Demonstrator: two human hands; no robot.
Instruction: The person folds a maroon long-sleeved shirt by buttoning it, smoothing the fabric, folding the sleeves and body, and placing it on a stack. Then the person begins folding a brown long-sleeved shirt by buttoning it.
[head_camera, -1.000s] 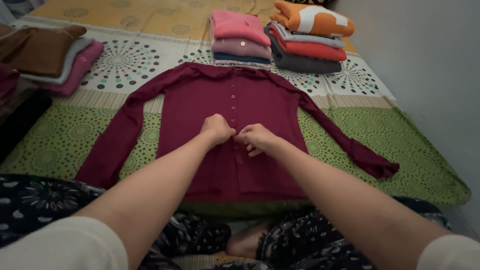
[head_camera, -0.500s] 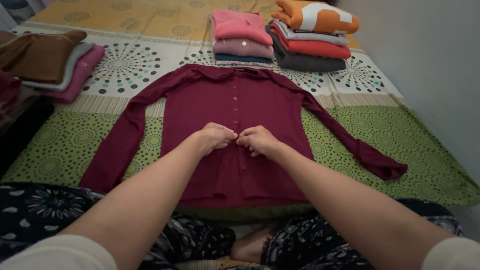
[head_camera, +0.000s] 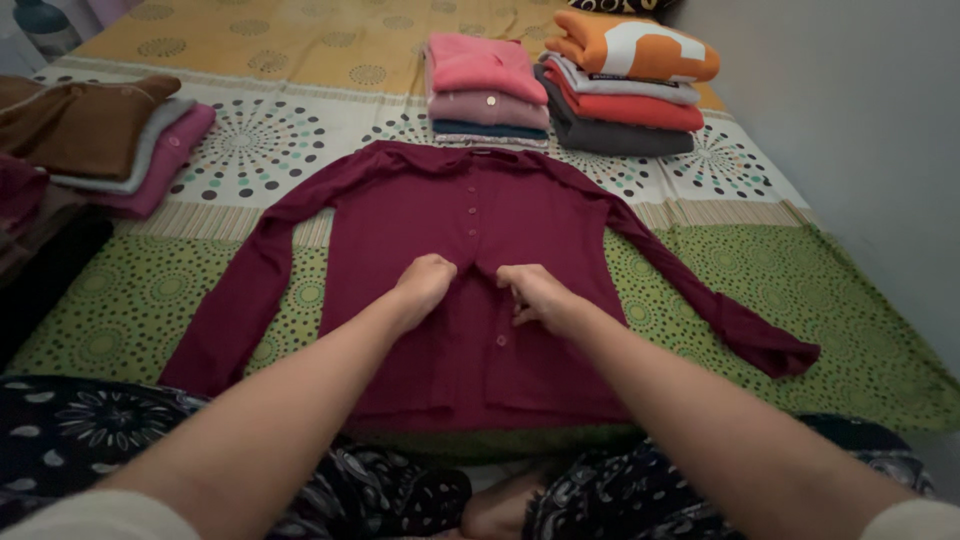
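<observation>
Patterned bedspread (head_camera: 250, 130) carries a maroon cardigan (head_camera: 540, 215); left hand (head_camera: 425, 280) and right hand (head_camera: 535, 292) pinch its button placket. Best keep both edges aligned and flat.

Dim, soft light — edges warped.

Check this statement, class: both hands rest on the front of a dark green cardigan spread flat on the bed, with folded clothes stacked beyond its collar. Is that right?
Not quite. The cardigan is maroon, not dark green, as the head view shows. The rest holds: the left hand and right hand rest on its buttoned front, it lies flat on the bed, and folded clothes are stacked beyond its collar.
</observation>
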